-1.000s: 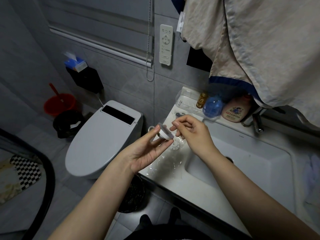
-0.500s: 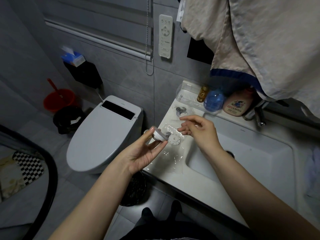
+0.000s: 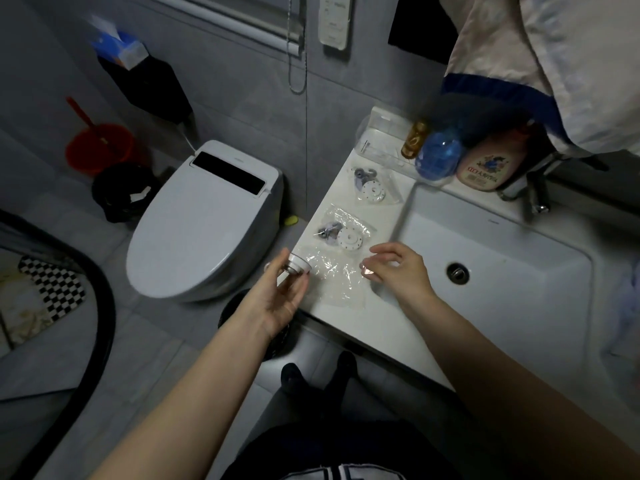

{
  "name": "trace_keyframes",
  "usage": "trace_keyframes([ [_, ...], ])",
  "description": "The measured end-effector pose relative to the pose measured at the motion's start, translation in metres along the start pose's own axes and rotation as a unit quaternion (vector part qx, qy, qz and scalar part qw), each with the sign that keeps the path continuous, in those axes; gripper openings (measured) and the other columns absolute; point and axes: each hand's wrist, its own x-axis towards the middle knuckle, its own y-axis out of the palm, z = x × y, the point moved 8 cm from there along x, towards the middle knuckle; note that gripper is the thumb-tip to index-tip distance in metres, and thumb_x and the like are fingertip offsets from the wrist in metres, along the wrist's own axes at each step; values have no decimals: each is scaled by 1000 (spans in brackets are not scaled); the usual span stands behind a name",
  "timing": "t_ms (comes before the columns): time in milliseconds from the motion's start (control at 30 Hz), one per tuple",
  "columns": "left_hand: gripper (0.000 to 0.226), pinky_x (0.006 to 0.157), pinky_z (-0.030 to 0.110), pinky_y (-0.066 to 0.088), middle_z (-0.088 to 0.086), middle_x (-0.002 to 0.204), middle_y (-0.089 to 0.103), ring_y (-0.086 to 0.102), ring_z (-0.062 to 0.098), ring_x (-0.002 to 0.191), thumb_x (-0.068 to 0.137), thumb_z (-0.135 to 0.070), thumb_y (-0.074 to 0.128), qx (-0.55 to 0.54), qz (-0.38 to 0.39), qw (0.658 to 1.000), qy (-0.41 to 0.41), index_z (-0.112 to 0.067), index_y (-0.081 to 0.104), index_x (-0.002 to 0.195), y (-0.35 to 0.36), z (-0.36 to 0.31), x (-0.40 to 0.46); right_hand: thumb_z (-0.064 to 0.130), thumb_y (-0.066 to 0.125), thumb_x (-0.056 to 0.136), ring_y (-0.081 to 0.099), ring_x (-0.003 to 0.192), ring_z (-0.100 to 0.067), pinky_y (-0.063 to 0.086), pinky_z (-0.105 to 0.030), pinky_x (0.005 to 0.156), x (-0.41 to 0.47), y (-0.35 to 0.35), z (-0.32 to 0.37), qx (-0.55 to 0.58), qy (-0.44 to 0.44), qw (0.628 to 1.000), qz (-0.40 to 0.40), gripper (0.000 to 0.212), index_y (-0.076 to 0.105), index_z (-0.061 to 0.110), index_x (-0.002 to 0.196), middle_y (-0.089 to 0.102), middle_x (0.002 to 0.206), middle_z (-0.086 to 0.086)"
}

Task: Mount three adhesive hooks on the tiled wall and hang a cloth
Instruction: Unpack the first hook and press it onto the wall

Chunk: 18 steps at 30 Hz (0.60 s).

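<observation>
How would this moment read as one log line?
left hand: holds hook | right hand: over empty bag | two hook packs on counter

Bagged hooks (image 3: 341, 234) crowd the counter's (image 3: 363, 317) left strip; bottles (image 3: 483, 164) line its back.

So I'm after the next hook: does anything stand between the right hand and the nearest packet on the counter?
Nothing visible does. The right hand hovers over an empty wrapper, and the nearest hook packet lies uncovered just beyond its fingertips.
</observation>
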Motion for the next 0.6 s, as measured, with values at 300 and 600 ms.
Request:
trace_keyframes([
  [300, 19, 77, 27, 52, -1, 88, 70, 69, 12, 79, 91, -39, 66, -2, -28, 991, 133, -25, 54, 85, 3, -13, 21, 1, 60, 92, 74, 84, -31, 61, -42, 80, 18, -2, -33, -171, -22, 984, -47, 10, 69, 4, 95, 65, 93, -13],
  [600, 16, 84, 24, 47, -2, 102, 71, 70, 11, 90, 92, -37, 66, 32, -32, 990, 134, -27, 55, 86, -2, -4, 39, 3, 66, 85, 66, 96, -23, 44, -22, 95, 24, 8, -38, -348, -56, 934, -55, 23, 71, 9, 107, 61, 113, -15],
])
